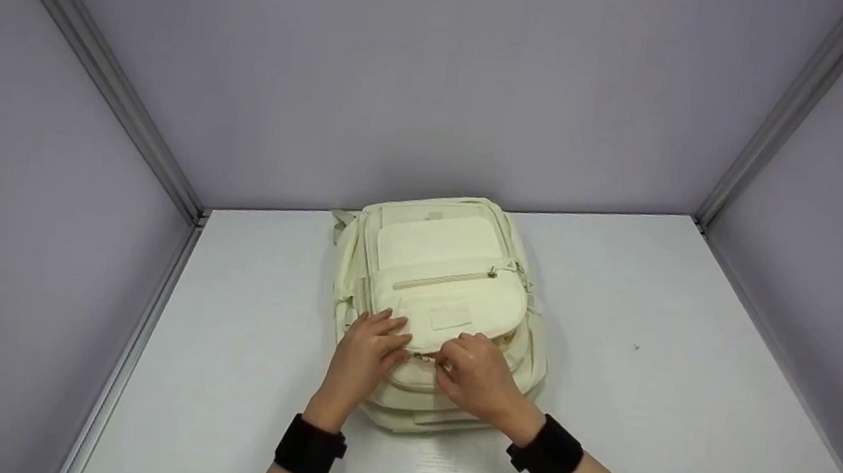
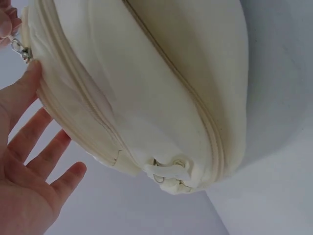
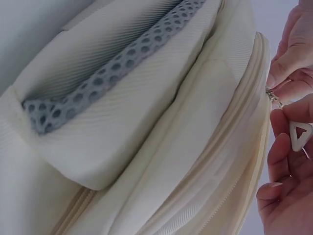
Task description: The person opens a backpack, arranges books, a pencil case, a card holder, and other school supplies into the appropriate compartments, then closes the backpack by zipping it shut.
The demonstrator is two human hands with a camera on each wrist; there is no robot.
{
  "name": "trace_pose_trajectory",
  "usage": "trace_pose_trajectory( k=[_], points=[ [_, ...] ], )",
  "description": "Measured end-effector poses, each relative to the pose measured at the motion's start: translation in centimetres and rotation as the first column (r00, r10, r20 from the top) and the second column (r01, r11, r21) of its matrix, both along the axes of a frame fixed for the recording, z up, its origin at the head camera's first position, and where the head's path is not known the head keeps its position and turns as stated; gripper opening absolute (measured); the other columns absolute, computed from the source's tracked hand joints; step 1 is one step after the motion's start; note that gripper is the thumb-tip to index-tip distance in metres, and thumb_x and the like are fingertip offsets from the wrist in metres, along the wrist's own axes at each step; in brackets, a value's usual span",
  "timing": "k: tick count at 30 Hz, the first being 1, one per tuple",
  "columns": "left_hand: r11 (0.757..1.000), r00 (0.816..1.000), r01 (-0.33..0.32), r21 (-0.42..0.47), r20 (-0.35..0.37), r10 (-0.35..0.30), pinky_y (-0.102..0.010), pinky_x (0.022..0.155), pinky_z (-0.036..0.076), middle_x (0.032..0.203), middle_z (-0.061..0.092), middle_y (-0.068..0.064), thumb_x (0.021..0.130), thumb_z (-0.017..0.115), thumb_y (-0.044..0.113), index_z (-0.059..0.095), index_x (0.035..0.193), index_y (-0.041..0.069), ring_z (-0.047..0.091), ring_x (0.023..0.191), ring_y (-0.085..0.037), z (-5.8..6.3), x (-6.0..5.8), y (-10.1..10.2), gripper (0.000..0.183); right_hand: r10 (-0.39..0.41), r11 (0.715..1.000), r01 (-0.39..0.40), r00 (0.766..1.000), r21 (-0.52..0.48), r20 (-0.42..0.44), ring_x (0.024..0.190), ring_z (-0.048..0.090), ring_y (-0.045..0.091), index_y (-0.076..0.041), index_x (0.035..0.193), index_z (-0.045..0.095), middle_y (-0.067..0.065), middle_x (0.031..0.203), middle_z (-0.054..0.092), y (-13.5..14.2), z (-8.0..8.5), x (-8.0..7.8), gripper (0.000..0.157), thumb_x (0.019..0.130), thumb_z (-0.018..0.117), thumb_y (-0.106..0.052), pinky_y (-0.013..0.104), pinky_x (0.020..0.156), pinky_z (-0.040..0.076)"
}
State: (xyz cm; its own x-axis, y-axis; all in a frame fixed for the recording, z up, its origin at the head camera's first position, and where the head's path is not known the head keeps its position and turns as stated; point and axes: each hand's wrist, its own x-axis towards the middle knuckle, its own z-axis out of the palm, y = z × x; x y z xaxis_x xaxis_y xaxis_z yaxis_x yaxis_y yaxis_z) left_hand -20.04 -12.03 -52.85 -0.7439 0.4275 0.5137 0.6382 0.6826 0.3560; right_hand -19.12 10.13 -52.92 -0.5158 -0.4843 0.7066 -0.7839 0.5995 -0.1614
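Observation:
A cream backpack (image 1: 436,245) lies front side up on the white table. Near its lower front pocket, my right hand (image 1: 478,376) pinches the zipper pull (image 3: 300,136), a triangular tab whose metal slider sits on the pocket's curved zipper. The other fingers of that hand curl toward its palm. My left hand (image 1: 365,352) rests on the left side of the same pocket, its fingers spread and fairly straight. In the left wrist view, one of its fingertips (image 2: 33,68) touches the pocket edge right beside the slider.
A second zipper (image 1: 444,280) crosses the front pocket. Grey mesh (image 3: 117,68) trims a side pocket. The backpack's top lies by the back wall (image 1: 441,80), and panels rise at both sides. A tiny speck (image 1: 636,347) lies on the table (image 1: 641,412) at right.

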Motion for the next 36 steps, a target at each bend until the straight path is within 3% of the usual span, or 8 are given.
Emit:
trace_pose_trajectory(
  k=[5, 15, 20, 24, 29, 36],
  points=[
    [1.000, 0.998, 0.006, 0.007, -0.066, -0.006, -0.055, 0.101, 0.040, 0.114, 0.070, -0.008, 0.083, 0.078, 0.018, 0.079, 0.095, 0.009, 0.057, 0.120, -0.034, -0.5, -0.2, 0.1, 0.016, -0.021, 0.999, 0.026, 0.989, -0.031, 0.146, 0.063, 0.056, 0.010, -0.014, 0.076, 0.063, -0.003, 0.071, 0.060, 1.4, 0.2, 0.4, 0.022, 0.071, 0.077, 0.002, 0.027, 0.057, 0.047],
    [0.995, 0.994, 0.047, 0.091, -0.101, -0.037, -0.048, 0.095, 0.047, 0.109, 0.071, -0.011, 0.083, 0.078, 0.010, 0.078, 0.090, 0.005, 0.058, 0.118, -0.037, -0.8, -0.2, 0.1, 0.009, -0.010, 0.995, 0.049, 0.924, -0.092, 0.383, 0.069, 0.059, 0.007, -0.013, 0.086, 0.070, -0.003, 0.082, 0.067, 5.3, 1.0, 0.4, 0.021, 0.077, 0.079, 0.004, 0.025, 0.058, 0.049],
    [0.990, 0.992, 0.071, 0.123, -0.116, -0.057, -0.042, 0.088, 0.052, 0.108, 0.071, -0.013, 0.083, 0.078, 0.007, 0.077, 0.090, 0.004, 0.058, 0.117, -0.039, -1.0, -0.2, 0.0, 0.008, 0.008, 0.988, 0.059, 0.901, -0.141, 0.433, 0.068, 0.060, 0.007, -0.011, 0.084, 0.075, -0.006, 0.080, 0.068, 7.0, 1.3, 0.0, 0.018, 0.074, 0.084, 0.002, 0.026, 0.058, 0.050],
    [0.989, 0.991, 0.073, 0.125, -0.121, -0.058, -0.043, 0.090, 0.051, 0.107, 0.071, -0.014, 0.083, 0.077, 0.007, 0.077, 0.088, 0.003, 0.059, 0.115, -0.039, -1.2, -0.2, 0.0, 0.006, 0.021, 0.984, 0.068, 0.871, -0.162, 0.490, 0.065, 0.057, 0.007, -0.011, 0.080, 0.078, -0.007, 0.077, 0.068, 8.6, 1.4, -0.3, 0.011, 0.076, 0.083, -0.003, 0.024, 0.055, 0.048],
    [0.989, 0.990, 0.077, 0.128, -0.129, -0.061, -0.044, 0.091, 0.050, 0.106, 0.071, -0.014, 0.084, 0.077, 0.007, 0.077, 0.087, 0.002, 0.060, 0.115, -0.039, -1.3, -0.3, 0.1, 0.006, -0.051, 0.973, 0.164, 0.841, -0.164, 0.539, 0.061, 0.056, 0.006, -0.008, 0.081, 0.079, -0.005, 0.074, 0.070, 11.0, 1.4, -1.0, 0.003, 0.079, 0.082, -0.006, 0.023, 0.053, 0.045],
    [0.984, 0.988, 0.100, 0.150, -0.128, -0.081, -0.044, 0.091, 0.051, 0.106, 0.071, -0.016, 0.082, 0.078, 0.004, 0.077, 0.087, 0.002, 0.059, 0.115, -0.040, -1.3, -0.3, 0.0, 0.006, -0.158, 0.954, 0.269, 0.830, -0.136, 0.535, 0.065, 0.064, 0.012, -0.004, 0.084, 0.079, 0.001, 0.078, 0.073, 12.7, 1.5, -2.0, 0.005, 0.080, 0.081, -0.007, 0.028, 0.058, 0.050]
  ],
)
